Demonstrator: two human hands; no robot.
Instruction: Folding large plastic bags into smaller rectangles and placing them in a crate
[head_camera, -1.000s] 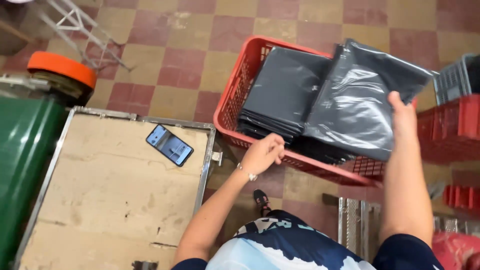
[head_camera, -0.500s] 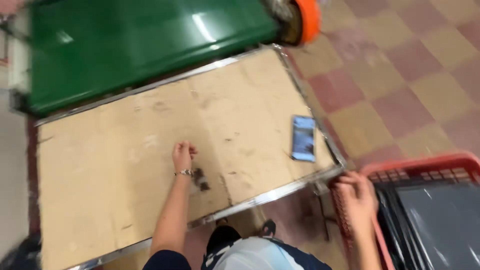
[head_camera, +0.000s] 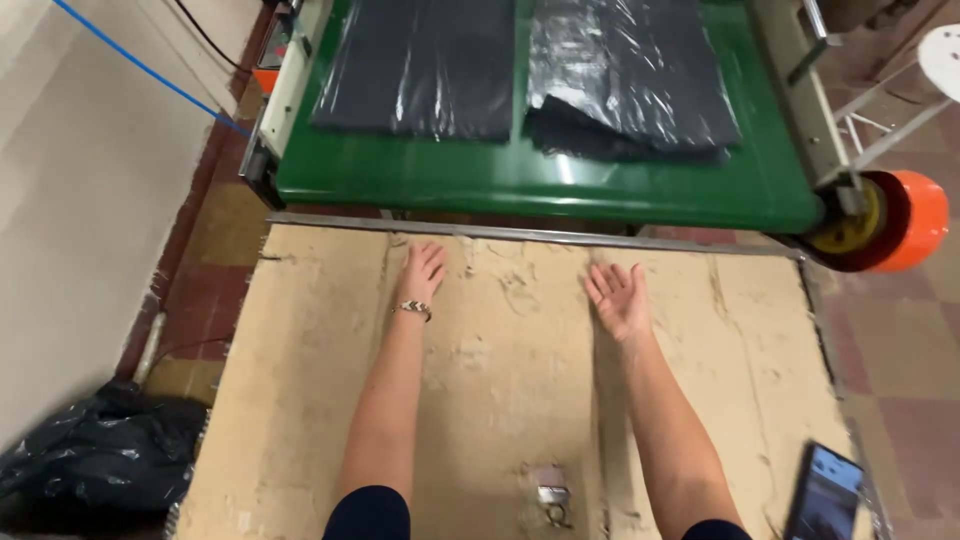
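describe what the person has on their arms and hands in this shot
Both forearms are bare, with dark navy short sleeves showing at the bottom edge. The left hand has a thin beaded bracelet at the wrist. The right hand wears nothing visible: no gloves, rings or watch.

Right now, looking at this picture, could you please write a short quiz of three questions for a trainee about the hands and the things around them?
1. True or false: both hands are empty.
2. How many stacks of dark plastic bags lie on the green conveyor belt? A) one B) two C) four
3. Fill in: the phone lies near the person's ______ arm.

Key
1. True. The left hand rests palm down on the cardboard-covered table; the right hand is open, palm up, just above it.
2. B. The left stack and the right stack lie side by side.
3. Right, at the table's near corner.
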